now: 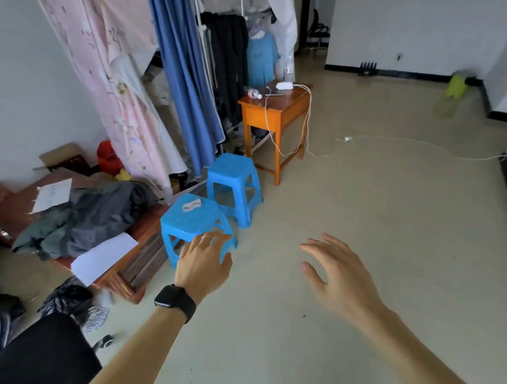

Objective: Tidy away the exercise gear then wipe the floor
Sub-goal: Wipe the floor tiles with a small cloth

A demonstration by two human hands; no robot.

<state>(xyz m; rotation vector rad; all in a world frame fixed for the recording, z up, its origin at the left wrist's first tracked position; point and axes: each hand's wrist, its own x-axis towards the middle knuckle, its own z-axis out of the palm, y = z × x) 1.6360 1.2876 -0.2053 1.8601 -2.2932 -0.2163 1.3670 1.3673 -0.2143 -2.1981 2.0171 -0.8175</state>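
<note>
Both hands reach forward empty: the left hand (204,260), with a ring and a black watch on the wrist, is spread open with its fingers in front of the near blue stool (193,221), though contact with its edge cannot be confirmed; the right hand (337,271) hangs open and relaxed over bare floor (380,229), holding nothing. No clear exercise gear shows itself; a blurred yellow-green object (454,91) lies far off by the right wall, but what it is cannot be told. The step in hand seems to be clearing the floor area, probably shifting the stool aside. A small pale cloth (192,206) lies on the stool's seat and may slip if the stool tilts. A second blue stool (234,181) stands just behind, near the orange wooden table (274,111), whose white cable (414,145) trails across the floor, a snag for later wiping. Clothes (100,214) and papers crowd the low platform at left.
</note>
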